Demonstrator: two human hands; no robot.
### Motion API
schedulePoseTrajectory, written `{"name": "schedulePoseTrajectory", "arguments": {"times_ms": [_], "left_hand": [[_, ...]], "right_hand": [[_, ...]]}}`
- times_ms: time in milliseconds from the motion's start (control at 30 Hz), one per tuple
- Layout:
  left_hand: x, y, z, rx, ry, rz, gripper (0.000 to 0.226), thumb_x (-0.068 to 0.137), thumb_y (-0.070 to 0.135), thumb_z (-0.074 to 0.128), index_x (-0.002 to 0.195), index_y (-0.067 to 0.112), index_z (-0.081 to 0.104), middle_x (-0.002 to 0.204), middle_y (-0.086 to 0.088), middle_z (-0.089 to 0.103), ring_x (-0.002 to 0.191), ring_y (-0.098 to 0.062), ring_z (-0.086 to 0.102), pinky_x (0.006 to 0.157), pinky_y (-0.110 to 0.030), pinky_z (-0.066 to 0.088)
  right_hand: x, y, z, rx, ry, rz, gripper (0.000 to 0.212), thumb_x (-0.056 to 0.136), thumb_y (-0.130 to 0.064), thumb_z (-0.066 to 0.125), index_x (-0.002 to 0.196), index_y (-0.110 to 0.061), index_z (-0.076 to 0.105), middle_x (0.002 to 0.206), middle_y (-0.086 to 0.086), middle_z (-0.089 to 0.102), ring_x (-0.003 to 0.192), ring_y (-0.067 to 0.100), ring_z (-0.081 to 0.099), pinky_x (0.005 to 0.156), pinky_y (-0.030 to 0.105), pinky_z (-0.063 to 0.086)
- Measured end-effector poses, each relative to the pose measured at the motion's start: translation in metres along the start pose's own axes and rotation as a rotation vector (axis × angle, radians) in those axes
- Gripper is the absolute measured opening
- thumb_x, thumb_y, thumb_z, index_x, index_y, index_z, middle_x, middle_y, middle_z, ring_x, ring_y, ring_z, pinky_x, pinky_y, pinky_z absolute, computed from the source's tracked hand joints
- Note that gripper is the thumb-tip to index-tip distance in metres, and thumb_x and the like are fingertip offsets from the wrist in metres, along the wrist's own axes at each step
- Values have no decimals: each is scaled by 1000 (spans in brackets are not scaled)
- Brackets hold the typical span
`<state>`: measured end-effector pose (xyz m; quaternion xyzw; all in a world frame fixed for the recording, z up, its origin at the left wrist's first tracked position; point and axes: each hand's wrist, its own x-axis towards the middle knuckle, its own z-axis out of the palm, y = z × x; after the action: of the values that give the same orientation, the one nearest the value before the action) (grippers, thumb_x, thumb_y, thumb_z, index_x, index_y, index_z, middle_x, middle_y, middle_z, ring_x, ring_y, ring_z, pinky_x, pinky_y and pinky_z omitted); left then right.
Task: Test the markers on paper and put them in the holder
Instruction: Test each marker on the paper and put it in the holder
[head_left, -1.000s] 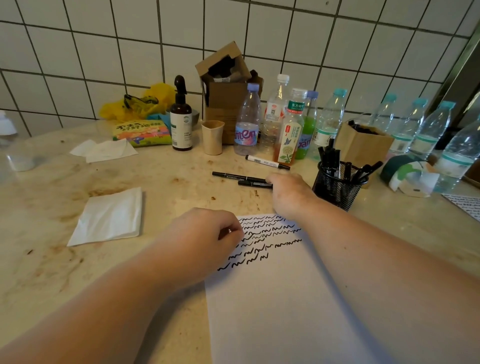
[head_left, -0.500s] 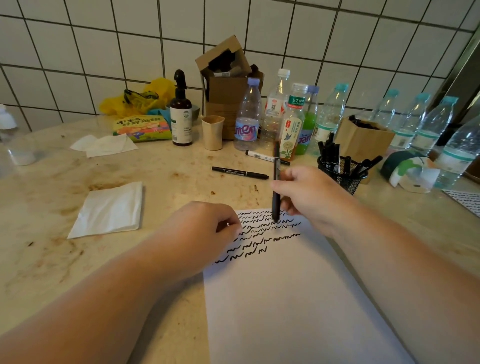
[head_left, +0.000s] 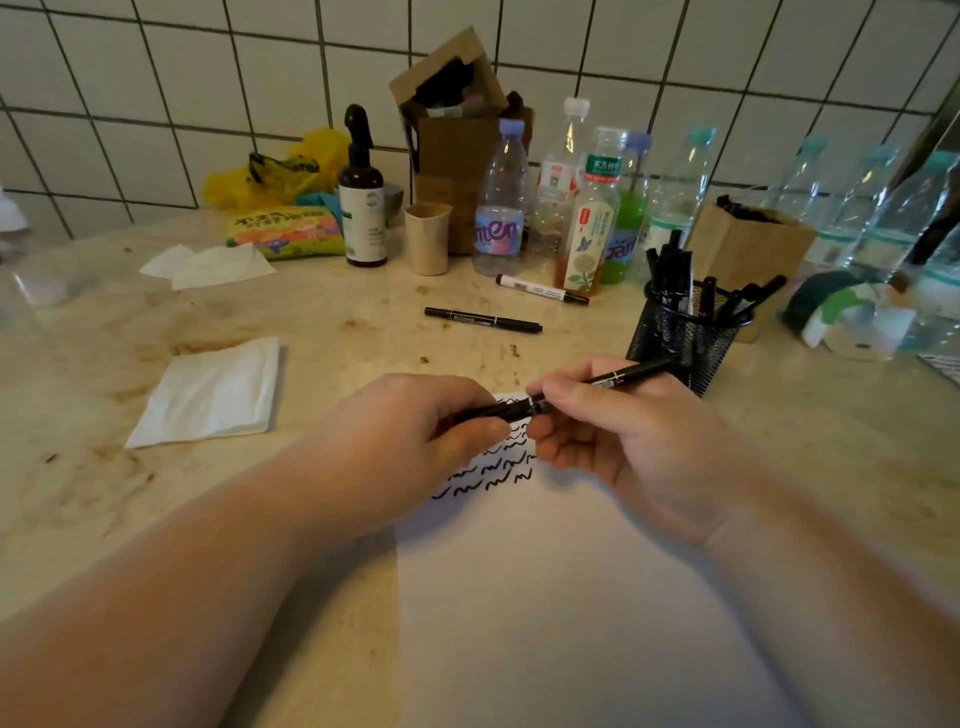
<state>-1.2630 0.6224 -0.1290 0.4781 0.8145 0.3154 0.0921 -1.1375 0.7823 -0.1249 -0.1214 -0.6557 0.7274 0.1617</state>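
Note:
A black marker (head_left: 618, 376) is held level over the top of the white paper (head_left: 571, 597). My right hand (head_left: 618, 431) pinches its middle, and my left hand (head_left: 415, 431) grips its left end. The paper carries rows of black squiggles (head_left: 488, 467). Another black marker (head_left: 483, 319) and a white marker (head_left: 543, 289) lie on the counter behind. The black mesh holder (head_left: 680, 338), to the right of my hands, stands with several black markers in it.
Several plastic bottles (head_left: 498, 208), a paper cup (head_left: 427, 238), a brown spray bottle (head_left: 362, 197) and cardboard boxes (head_left: 457, 150) line the tiled wall. Folded white tissue (head_left: 208, 392) lies to the left. A tape roll (head_left: 831, 312) sits far right.
My right hand picked one black marker off the counter and brought it back over the paper. The marker turned from upright to level, and my left hand came up and took its left end.

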Motion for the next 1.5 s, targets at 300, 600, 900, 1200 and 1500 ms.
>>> {"name": "schedulePoseTrajectory", "arguments": {"times_ms": [300,600,900,1200,1500], "left_hand": [[-1,0,-10,-197,-240,104,18,94,43,53,83,38,65,70,1,58,68,-22,52,68,-45,47],[-2,-9,-26,-396,-101,-36,29,95,38,57,74,24,73,53,11,51,52,-6,42,58,-21,36],[2,-6,-8,57,21,-141,26,98,42,49,80,30,63,74,8,68,72,-13,61,66,-34,51],[1,-4,-5,174,9,-170,27,97,44,49,77,33,64,69,8,64,57,-6,54,52,-24,37],[1,-6,-4,160,11,-171,28,97,44,50,75,34,64,65,13,63,58,-4,53,54,-24,37]], "right_hand": [[-4,-6,-2,-102,-112,-126,18,77,-9,65,59,-11,65,54,15,63,47,22,54,46,26,45],[5,-15,-40,110,188,-248,11,69,-6,58,63,1,51,51,15,43,34,16,43,38,18,32],[5,2,-19,-320,232,100,23,87,-6,57,67,-7,69,52,15,62,40,19,50,43,26,39],[3,4,-16,-372,229,104,19,88,-6,60,70,-4,68,52,14,62,40,19,50,43,26,40],[7,7,-18,-452,240,109,17,85,-6,61,76,7,65,56,16,66,43,20,54,47,29,45]]}}
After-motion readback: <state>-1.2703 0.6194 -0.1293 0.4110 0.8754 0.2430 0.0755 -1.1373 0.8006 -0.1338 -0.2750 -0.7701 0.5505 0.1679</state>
